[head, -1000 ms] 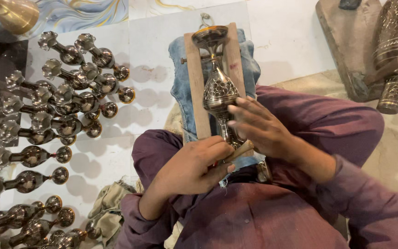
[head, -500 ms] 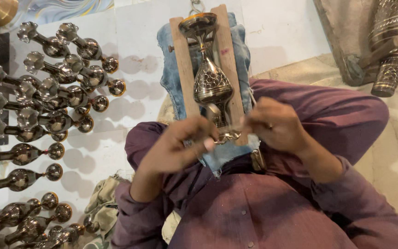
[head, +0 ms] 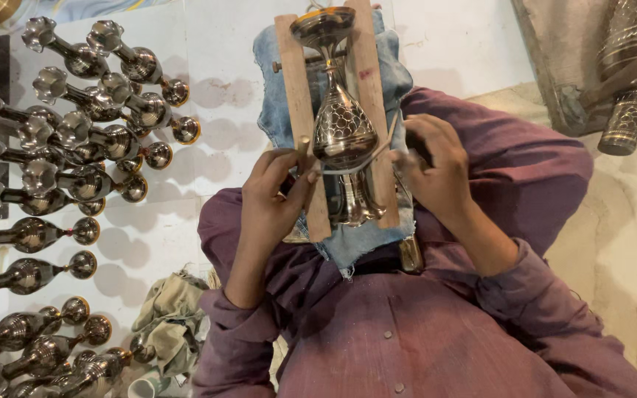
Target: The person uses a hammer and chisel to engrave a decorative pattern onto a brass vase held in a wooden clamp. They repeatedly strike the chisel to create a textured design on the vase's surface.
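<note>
Engraved vase (head: 343, 133): dark silver-brown metal, scale pattern on belly, brass-toned rim. Wooden frame (head: 298, 88): pale tan, red mark on right rail. Cloth under frame (head: 274, 96): faded blue denim. Garment (head: 407, 332): plum purple. Vase rows (head: 75, 147): dark polished metal, gold-tinted bases. Rag (head: 171, 317): olive-grey.

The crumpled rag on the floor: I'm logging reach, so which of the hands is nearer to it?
Left. The left hand grips the wooden frame's left rail, above the rag; the right hand is across the brass vase.
</note>
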